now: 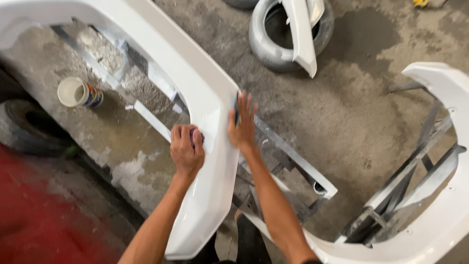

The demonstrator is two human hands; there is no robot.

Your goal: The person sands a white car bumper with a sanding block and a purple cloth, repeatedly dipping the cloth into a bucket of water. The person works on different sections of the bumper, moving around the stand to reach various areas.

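- Head view: a long white bumper panel (pixel 205 98) lies across a grey metal stand (pixel 293 161), which lifts it off the stained concrete floor (pixel 351 112), probably so both sides can be reached.
- The left hand (pixel 187 150) presses on the panel's glossy face, its grip closed over a small dark thing, seemingly a sanding pad (pixel 196 137), of which only an edge shows.
- The right hand (pixel 242 124) lies at the panel's right edge with fingers spread and flat, grip apart and holding nothing; it looks placed to steady the panel against the other hand's pressure.
- A second white bumper (pixel 439 215) curves over its own metal frame at the right, well apart from the hands.
- At the top, a narrow white part (pixel 302 34) leans inside a dusty tyre (pixel 273 49), which props it upright.
- At the left, a round tin (pixel 78 93) lies on the floor under the stand, pale open end toward the camera, with a label banded in several colours.
- Another dark tyre (pixel 29 129) sits at the left edge, beside a blurred red surface (pixel 44 215).
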